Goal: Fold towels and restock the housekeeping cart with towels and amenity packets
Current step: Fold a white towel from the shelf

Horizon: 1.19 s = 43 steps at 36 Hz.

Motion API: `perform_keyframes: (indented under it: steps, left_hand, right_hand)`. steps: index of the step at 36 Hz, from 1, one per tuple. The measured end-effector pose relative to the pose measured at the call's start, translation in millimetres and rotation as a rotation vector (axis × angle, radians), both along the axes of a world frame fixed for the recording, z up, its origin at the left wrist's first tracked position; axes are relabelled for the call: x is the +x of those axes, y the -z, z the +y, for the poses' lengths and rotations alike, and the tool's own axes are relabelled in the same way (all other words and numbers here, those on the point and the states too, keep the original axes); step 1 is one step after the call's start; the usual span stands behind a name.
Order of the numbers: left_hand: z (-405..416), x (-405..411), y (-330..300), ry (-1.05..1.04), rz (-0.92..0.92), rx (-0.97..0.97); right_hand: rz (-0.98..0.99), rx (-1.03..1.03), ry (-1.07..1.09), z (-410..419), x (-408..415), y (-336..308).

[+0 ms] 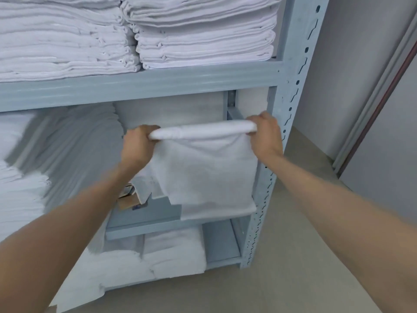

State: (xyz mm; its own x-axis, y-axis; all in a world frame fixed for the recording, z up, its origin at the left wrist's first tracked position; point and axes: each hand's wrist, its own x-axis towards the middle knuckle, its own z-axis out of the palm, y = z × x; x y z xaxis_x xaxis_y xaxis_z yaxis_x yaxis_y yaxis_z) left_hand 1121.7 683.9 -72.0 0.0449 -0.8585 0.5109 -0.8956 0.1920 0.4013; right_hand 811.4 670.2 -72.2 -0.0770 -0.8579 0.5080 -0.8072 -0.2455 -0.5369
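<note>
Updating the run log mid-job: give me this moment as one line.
step: folding | left hand: grips towel top edge | right hand: grips same edge | towel: hanging before shelf unit | cart: not in view

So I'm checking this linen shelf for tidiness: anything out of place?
Yes: brown cardboard packets lie jumbled and tilted on the middle grey metal shelf, beside the hanging white towel, unlike the neat stacks above.

Grey shelving: folded white linen stacks (upper shelf).
</note>
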Motion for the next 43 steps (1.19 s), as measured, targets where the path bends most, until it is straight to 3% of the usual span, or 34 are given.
perform_keyframes:
  steps: [4, 8, 12, 16, 18, 20, 26, 33, 37, 43]
  left_hand:
    - [-36, 10, 2, 0.028, -0.090, -0.149]
    - [-52, 5, 54, 0.230, -0.054, -0.118]
    - [-73, -4, 146, 0.269, -0.048, 0.120]
    - [-67, -5, 264, 0.232, -0.158, 0.544]
    - [-60, 1, 308, 0.234, -0.250, 0.660]
    - [-56, 2, 337, 0.230, -0.183, 0.722]
    - [-68, -10, 344, 0.165, -0.099, 0.665]
    - [-82, -39, 341, 0.401, -0.442, 0.557]
    - [-81, -46, 349, 0.382, -0.687, 0.490]
    - [-63, -49, 360, 0.412, -0.748, 0.415]
  right_hand:
    - [0.023, -0.184, -0.021, -26, 3, -7]
    - [0.218, -0.110, 0.014, -43, -5, 33]
    - [0.522, 0.105, 0.107, -58, -17, 128]
    - [0.887, 0.520, 0.119, -52, -11, 239]
    - [0.911, 0.698, 0.067, -42, -7, 278]
    - [0.913, 0.714, 0.069, -37, -4, 302]
    - [0.752, 0.751, 0.125, -47, -2, 308]
    - [0.907, 0.611, 0.001, -50, -7, 319]
    - [0.934, 0.572, -0.027, -52, -1, 329]
    - [1.054, 0.468, -0.061, -55, -1, 329]
